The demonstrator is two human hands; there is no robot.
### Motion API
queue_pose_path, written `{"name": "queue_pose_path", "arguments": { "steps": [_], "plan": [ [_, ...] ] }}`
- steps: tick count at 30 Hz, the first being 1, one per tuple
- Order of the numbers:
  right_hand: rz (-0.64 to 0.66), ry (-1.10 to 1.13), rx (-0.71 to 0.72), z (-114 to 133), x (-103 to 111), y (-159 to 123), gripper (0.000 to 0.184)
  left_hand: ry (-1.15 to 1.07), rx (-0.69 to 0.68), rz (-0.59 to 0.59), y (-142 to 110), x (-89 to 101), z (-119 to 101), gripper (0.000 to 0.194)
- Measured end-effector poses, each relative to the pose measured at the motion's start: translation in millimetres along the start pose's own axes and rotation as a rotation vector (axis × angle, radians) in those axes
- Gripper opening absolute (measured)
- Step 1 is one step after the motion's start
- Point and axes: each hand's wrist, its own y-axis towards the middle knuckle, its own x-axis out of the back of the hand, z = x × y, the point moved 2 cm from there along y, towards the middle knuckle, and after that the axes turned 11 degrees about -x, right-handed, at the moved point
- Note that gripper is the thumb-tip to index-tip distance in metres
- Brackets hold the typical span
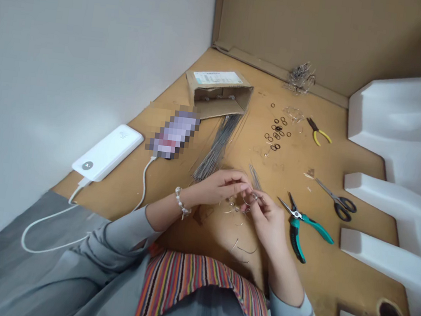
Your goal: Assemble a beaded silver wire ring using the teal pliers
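Note:
My left hand (219, 185) and my right hand (267, 220) meet over the brown board (334, 273), fingertips pinched together on a small bent wire piece (252, 197). The left wrist wears a bead bracelet (181, 201). A few thin wires stick up from between my fingers. Short wire offcuts (244, 248) lie just below my hands. A bundle of straight grey wires (217, 148) lies just beyond the left hand. Green-handled pliers (301, 226) rest right of my right hand.
Scissors (338, 200), yellow-handled pliers (319, 132), several small black rings (276, 132) and a tangle of wire (300, 78) lie farther back. An open cardboard box (218, 93), a phone (173, 134) and a white power bank (108, 152) with its cable sit left. White foam blocks (406, 135) line the right.

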Motion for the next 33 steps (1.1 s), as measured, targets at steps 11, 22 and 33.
{"name": "queue_pose_path", "arguments": {
  "steps": [11, 22, 33],
  "plan": [
    [0.044, 0.232, 0.021, 6, 1, -3, 0.030, -0.121, 0.092, -0.170, 1, 2.2, 2, 0.032],
    [0.115, 0.273, -0.040, 9, 0, -6, 0.022, -0.397, 0.119, -0.187, 0, -8.4, 14, 0.030],
    [-0.444, -0.684, 0.089, -28, 72, -31, 0.056, -0.594, 0.169, -0.386, 1, 5.1, 16, 0.025]
  ]
}}
